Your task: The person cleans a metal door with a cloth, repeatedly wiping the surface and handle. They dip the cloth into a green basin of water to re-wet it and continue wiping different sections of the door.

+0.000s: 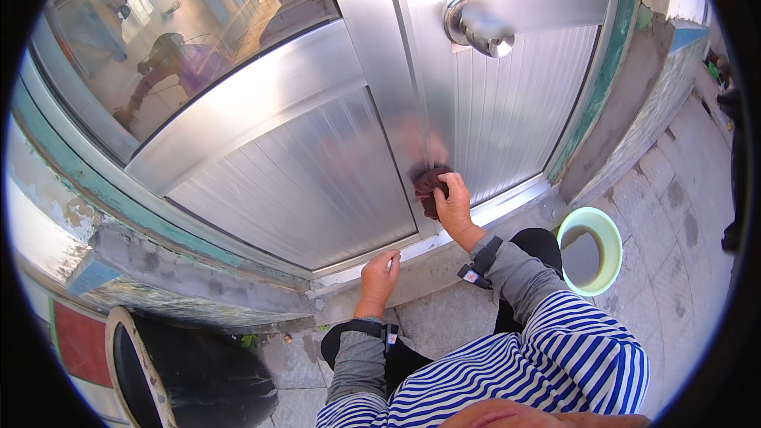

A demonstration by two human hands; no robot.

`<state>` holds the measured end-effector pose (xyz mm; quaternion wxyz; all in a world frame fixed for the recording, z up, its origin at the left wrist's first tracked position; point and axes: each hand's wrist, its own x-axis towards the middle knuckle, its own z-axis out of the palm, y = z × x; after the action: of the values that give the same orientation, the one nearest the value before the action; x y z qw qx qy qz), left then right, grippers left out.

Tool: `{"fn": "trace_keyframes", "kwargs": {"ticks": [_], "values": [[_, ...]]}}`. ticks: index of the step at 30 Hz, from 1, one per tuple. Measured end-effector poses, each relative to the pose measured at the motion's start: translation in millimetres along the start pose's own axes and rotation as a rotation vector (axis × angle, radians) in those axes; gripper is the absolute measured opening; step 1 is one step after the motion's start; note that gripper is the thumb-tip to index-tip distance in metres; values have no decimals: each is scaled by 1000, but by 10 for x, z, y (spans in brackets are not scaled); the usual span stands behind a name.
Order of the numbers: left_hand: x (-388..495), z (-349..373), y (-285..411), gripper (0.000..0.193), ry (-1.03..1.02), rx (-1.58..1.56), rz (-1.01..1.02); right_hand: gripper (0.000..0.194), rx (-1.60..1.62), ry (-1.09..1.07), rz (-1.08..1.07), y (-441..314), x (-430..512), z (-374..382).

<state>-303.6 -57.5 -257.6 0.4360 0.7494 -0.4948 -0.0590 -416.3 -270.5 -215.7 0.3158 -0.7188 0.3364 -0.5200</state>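
Observation:
My right hand (456, 208) presses a crumpled dark brown cloth (433, 190) against the lower part of a silvery metal double door (392, 71), near the seam between its two leaves. My left hand (379, 280) is by the doorsill (443, 239), its fingers curled together with nothing visible in them. To the right of my knee stands a pale green plastic bucket (612, 249) holding murky water (582, 255). A round metal doorknob (499, 44) juts out from the right leaf, above my right hand.
A large black pot (208, 362) with a worn pale rim lies at the lower left. Chipped green frame edges (606, 95) and a concrete step (196, 276) border the door. Stone paving (660, 261) runs along the right. Glass (196, 30) in the left leaf reflects a person.

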Motion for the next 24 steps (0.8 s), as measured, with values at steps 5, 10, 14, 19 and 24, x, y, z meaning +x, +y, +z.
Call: {"fn": "trace_keyframes", "kwargs": {"ticks": [5, 10, 14, 19, 24], "values": [[-65, -7, -57, 11, 18, 40, 59, 30, 125, 199, -354, -885, 688, -254], [-122, -84, -83, 11, 33, 38, 57, 42, 86, 467, -844, -2286, 1880, -593], [-139, -144, -67, 11, 33, 55, 52, 29, -209, 530, -940, -2837, 2387, -764], [-138, -170, -6, 11, 34, 17, 26, 41, -302, 523, -880, -2612, 2327, -622], [-115, -221, 138, 11, 11, 55, 106, 47, -331, 413, -812, -1898, 1846, -447]]}}
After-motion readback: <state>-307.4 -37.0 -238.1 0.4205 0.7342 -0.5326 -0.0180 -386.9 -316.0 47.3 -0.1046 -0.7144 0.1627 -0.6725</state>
